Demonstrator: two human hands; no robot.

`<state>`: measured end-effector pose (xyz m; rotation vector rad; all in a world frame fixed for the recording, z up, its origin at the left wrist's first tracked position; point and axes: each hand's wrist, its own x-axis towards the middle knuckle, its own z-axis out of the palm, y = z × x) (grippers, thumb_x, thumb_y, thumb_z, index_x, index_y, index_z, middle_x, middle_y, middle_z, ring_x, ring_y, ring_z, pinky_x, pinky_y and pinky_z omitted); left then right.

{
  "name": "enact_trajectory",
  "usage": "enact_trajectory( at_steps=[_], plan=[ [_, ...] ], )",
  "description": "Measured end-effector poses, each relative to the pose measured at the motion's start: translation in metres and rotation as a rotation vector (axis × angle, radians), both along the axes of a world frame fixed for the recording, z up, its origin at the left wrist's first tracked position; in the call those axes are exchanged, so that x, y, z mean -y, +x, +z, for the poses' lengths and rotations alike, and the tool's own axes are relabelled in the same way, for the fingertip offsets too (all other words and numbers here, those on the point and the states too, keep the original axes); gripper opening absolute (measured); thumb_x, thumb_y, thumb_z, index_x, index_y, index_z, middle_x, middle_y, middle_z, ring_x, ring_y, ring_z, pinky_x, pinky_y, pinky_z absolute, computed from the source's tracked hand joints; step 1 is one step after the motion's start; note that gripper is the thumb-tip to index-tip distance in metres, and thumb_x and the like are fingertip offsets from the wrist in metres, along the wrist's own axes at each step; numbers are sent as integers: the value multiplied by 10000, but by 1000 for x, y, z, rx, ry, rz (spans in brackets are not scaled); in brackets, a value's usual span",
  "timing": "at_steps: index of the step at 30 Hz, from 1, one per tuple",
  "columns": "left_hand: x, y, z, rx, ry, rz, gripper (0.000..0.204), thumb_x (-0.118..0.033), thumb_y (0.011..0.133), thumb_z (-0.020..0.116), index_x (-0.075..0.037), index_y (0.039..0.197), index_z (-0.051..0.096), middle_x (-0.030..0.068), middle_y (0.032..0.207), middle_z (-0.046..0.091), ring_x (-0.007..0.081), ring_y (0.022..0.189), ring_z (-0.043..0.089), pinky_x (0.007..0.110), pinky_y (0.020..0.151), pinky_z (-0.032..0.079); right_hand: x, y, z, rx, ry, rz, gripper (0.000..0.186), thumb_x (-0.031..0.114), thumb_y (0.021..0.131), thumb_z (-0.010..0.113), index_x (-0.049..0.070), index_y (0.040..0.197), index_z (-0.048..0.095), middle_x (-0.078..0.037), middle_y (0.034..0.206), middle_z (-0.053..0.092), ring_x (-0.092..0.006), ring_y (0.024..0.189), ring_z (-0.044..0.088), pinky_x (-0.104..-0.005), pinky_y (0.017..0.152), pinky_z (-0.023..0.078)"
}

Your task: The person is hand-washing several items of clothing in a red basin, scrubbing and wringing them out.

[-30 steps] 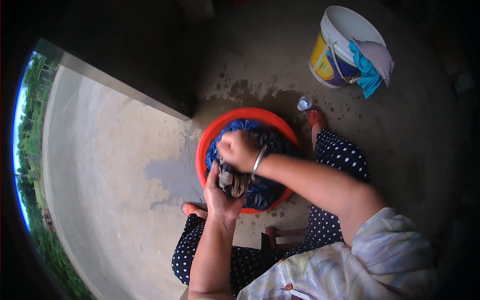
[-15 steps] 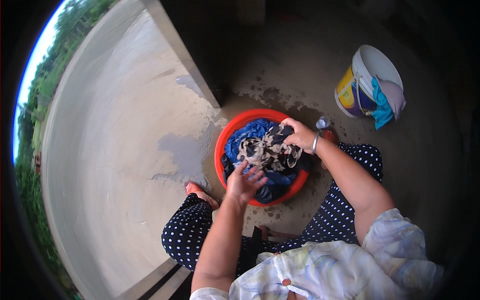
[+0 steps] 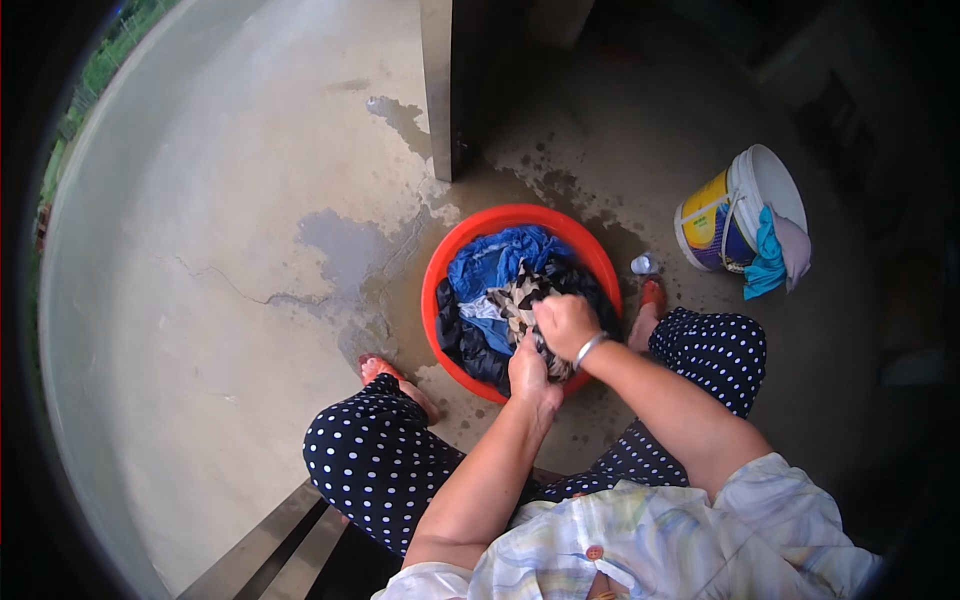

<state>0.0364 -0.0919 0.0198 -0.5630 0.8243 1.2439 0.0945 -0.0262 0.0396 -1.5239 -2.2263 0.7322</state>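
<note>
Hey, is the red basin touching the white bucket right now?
Apart: the head view shows a strip of floor between the basin and the bucket.

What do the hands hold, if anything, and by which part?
The patterned cloth, by a bunched part in the right hand; the left hand touches it, its grip hidden.

A cloth-draped bucket point(image 3: 712, 222) far right in my remote view then, small cup point(image 3: 644, 264) near it, greenery point(image 3: 97, 72) far left.
</note>
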Motion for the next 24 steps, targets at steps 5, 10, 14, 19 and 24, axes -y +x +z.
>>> enact_trajectory(
  at_steps=[5,10,14,19,24],
  plan=[
    [17,-15,-30,258,394,243,330,-343,901,421,-51,950,568,129,946,606,264,876,589,421,764,484,24,-17,17,-31,-59,361,194,246,758,517,102,702,634,-161,676,593,-345,659,595,-441,597,467],
    [7,-24,16,156,67,120,329,-345,908,415,-74,1018,564,89,918,620,244,810,603,403,736,487,1,4,-12,7,38,97,220,220,769,515,51,655,598,-193,654,569,-358,619,568,-438,567,444],
    [-8,-45,41,242,243,24,382,-402,897,440,-68,1052,543,113,949,620,274,853,605,454,774,483,-29,54,-20,-502,-521,-21,332,330,871,499,27,778,599,-30,721,573,-117,659,509,-295,580,432],
    [-7,-69,-11,86,210,261,282,-329,913,466,-62,980,523,128,921,612,288,833,608,471,774,493,-5,67,16,-53,-1205,299,263,48,747,639,4,996,567,-92,962,611,-148,761,606,-274,666,505],
    [13,-28,-12,-134,60,-80,394,-383,914,428,-117,1205,434,103,1164,524,298,1021,520,520,886,383,-20,87,7,-1130,-1110,-214,380,-25,744,469,44,1114,422,-116,968,569,-248,871,605,-400,736,531]
  ],
)
